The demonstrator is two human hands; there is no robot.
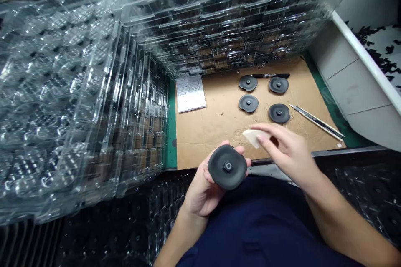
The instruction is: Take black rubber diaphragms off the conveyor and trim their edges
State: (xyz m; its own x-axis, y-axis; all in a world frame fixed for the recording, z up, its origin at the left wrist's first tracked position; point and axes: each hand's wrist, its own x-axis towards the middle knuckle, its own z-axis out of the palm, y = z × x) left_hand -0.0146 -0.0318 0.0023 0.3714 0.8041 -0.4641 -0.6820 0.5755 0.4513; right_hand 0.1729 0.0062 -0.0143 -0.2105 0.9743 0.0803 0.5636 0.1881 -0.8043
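My left hand (209, 187) holds a round black rubber-like disc (219, 175) with a raised knob at its centre, knob side up. Its fingers support the disc from beneath and around the edge. To the right of the disc, my right hand (286, 148) pinches a small off-white wedge-shaped pad (254, 137), held apart from the disc. Beyond my hands, several similar black discs lie on a cardboard sheet (216, 133), the closest being a disc (283, 119) just past my right fingers.
Stacked clear plastic trays (200, 29) rise behind the cardboard, with more clear trays (62, 91) at left. A paper pad (191, 99), a black pen (280, 75) and a slim cutter-like tool (316, 122) lie on the cardboard. A white bin (365, 58) with black pieces stands right.
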